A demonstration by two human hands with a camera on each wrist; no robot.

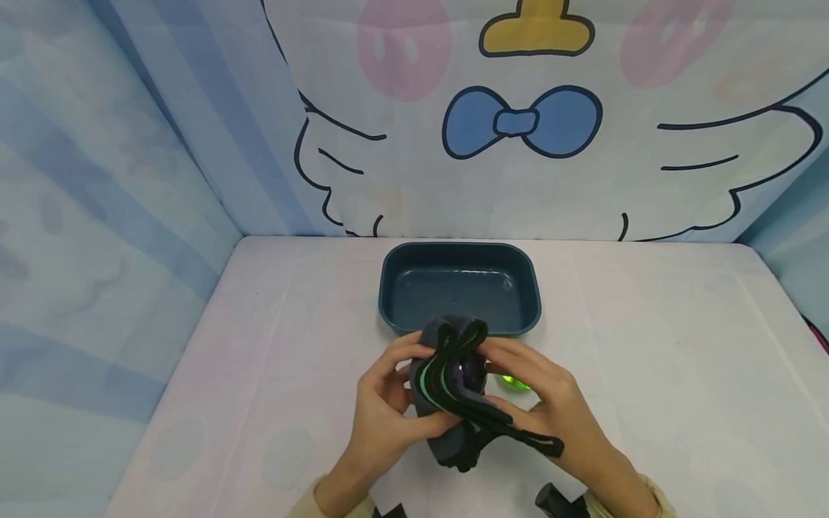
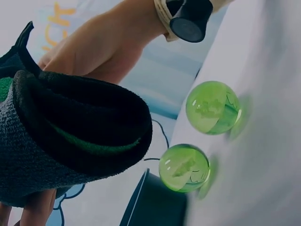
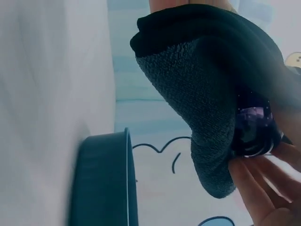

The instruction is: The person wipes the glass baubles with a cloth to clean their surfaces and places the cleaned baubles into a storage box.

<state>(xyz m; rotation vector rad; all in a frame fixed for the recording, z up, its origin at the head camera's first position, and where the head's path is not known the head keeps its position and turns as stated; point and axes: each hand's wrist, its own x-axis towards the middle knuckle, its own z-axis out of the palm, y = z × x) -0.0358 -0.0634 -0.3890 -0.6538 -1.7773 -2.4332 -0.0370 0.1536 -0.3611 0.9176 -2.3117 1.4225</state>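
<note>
My left hand grips a folded dark grey towel with black and green trim, thumb on the near side. A dark purple glass ball sits against the towel's folds, partly covered by them. The fingers and thumb of my right hand hold the ball from its right side. Two clear green balls rest on the table in the left wrist view, an upper one and a lower one. In the head view only a bit of green ball shows behind the right hand.
A dark teal rectangular basin stands on the pale tablecloth, just beyond the hands. Cartoon-printed fabric rises behind the table, and blue patterned fabric hangs at the left.
</note>
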